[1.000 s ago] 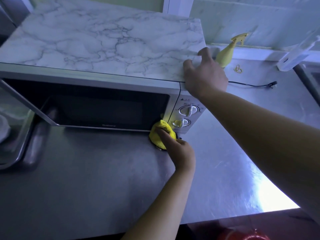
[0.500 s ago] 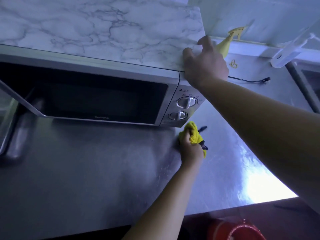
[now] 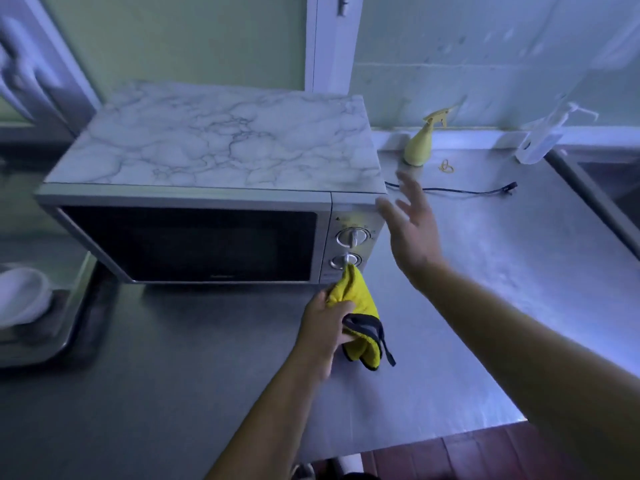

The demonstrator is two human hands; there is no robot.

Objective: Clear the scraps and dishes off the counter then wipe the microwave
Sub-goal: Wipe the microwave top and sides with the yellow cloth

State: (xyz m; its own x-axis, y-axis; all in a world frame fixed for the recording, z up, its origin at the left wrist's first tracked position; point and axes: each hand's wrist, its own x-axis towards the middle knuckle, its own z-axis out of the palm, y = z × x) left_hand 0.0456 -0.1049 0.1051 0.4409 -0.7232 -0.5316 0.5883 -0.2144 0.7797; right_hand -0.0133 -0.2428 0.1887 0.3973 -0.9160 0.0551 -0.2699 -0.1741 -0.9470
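Observation:
A silver microwave (image 3: 194,237) with a marble-patterned top and a shut dark door stands on the steel counter (image 3: 485,306). My left hand (image 3: 325,327) grips a yellow cloth (image 3: 360,317) with a dark edge. The cloth's upper tip lies at the lower dial on the control panel. My right hand (image 3: 412,230) hovers just right of the microwave's front right corner. Its fingers are spread and it holds nothing.
A yellow spray bottle (image 3: 420,147) stands behind the microwave's right side, with a clear pump bottle (image 3: 540,140) further right. A black cable (image 3: 460,191) and a small yellow scrap (image 3: 446,167) lie on the counter. A metal tray (image 3: 65,327) with a white bowl (image 3: 20,296) is at the left. A sink edge (image 3: 595,199) is at the right.
My right hand has let go of the microwave's top corner and lifted off, fingers spread. My left hand has brought the cloth up to the lower dial. The view has pulled back.

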